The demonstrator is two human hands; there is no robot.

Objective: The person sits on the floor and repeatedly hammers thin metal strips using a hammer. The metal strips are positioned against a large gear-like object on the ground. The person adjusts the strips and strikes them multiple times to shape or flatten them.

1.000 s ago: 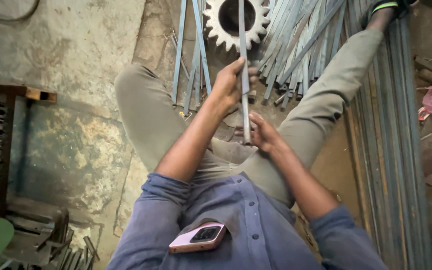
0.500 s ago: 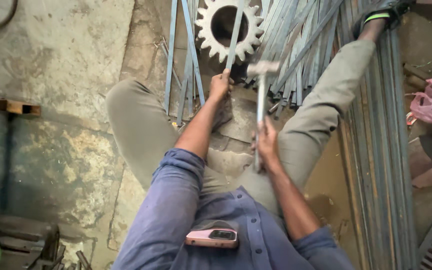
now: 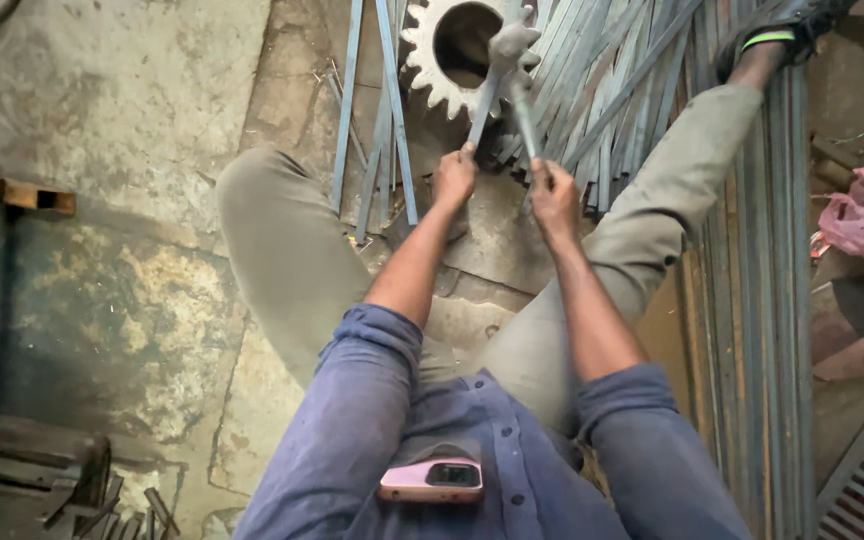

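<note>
The left hand (image 3: 454,176) grips a metal strip (image 3: 482,108) running up onto the gear (image 3: 452,50), while the right hand (image 3: 553,192) just beside grips the hammer (image 3: 514,70), its head over the strip's far end.

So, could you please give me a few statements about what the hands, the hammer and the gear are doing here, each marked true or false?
1. The right hand grips the hammer by its handle. True.
2. The left hand is empty. False: it holds a thin metal strip that runs up to the gear.
3. The hammer's head is at the gear. True: it sits by the gear's central hole.
4. The gear stands on a wooden bench. False: it lies on the floor among metal strips.
5. A pink phone is tucked in the shirt pocket. True.
</note>
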